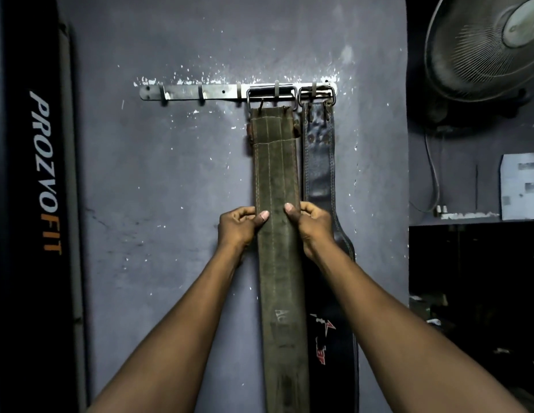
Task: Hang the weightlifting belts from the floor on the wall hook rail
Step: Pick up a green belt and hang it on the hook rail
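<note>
While its metal buckle sits over hooks toward the right end of the grey metal wall hook rail (200, 93), the long olive-green suede weightlifting belt (274, 174) hangs straight down the scuffed grey wall (158, 204). The left hand (238, 229) pinches its left edge and the right hand (315, 226) its right edge, thumbs pressed on the front. Just beside it, at the rail's right end, hangs a black stitched leather belt (319, 165). A dusty wire-caged fan (480, 49) is mounted at upper right.
</note>
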